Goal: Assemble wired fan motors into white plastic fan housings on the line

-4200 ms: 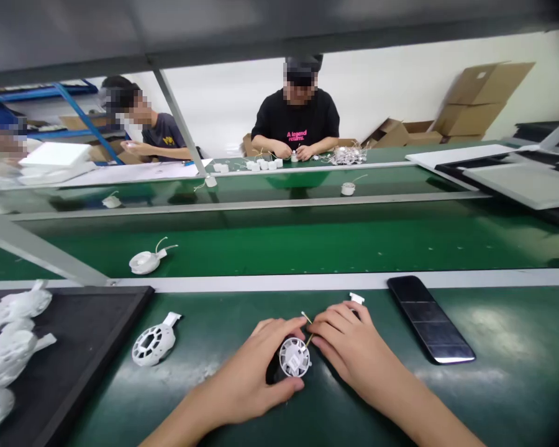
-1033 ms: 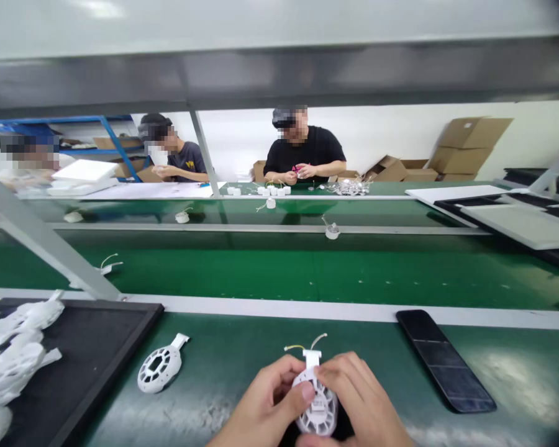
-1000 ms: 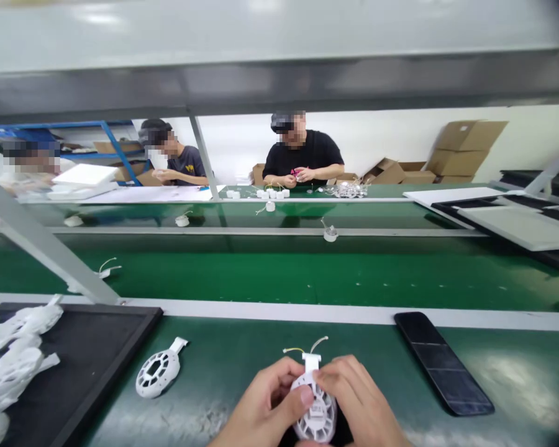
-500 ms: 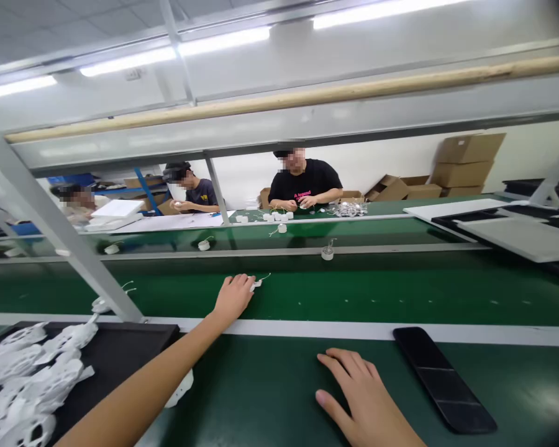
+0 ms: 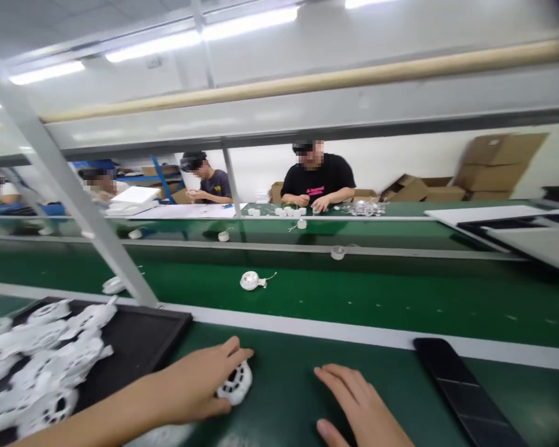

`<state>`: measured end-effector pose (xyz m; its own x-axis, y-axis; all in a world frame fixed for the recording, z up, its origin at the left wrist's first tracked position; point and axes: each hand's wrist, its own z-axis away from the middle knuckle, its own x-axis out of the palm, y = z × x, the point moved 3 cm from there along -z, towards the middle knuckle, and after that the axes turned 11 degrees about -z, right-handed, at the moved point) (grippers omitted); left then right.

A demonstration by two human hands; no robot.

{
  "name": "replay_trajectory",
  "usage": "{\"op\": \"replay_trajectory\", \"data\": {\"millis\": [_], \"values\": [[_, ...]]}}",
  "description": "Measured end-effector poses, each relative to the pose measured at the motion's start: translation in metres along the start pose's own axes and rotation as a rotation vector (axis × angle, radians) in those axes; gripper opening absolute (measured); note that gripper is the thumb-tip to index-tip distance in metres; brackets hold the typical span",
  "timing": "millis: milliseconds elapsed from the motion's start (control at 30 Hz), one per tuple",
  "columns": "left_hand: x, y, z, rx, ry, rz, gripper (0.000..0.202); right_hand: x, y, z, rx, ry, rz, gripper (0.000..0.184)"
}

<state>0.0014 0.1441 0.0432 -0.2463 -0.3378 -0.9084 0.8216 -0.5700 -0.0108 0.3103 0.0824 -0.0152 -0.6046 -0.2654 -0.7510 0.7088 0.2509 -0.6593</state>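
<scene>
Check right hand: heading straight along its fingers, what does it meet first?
The right hand would probably meet the left hand first, at the white perforated plastic disc under it; depth is unclear.

Round white plastic housing (image 5: 235, 385), pierced with oval slots, set at lower centre of the frame on the green surface (image 5: 284, 379), half covered by the left fingers (image 5: 228, 355), its slotted face left showing beside them.

Left hand (image 5: 193, 379) on white plastic housing (image 5: 235, 386)
</scene>
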Motion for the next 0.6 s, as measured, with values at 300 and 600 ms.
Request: {"op": "replay_trajectory", "data": {"millis": [300,600], "values": [[-0.152,0.084,-0.227,0.248,0.412,0.314,0.054,-0.024,0.029,-0.006,-0.039,0.045,0.053,0.057],[-0.164,0.101,-0.351,0.077,0.549,0.216,0.038,-0.052,0.065,-0.007,0.173,0.287,0.091,0.058]]}}
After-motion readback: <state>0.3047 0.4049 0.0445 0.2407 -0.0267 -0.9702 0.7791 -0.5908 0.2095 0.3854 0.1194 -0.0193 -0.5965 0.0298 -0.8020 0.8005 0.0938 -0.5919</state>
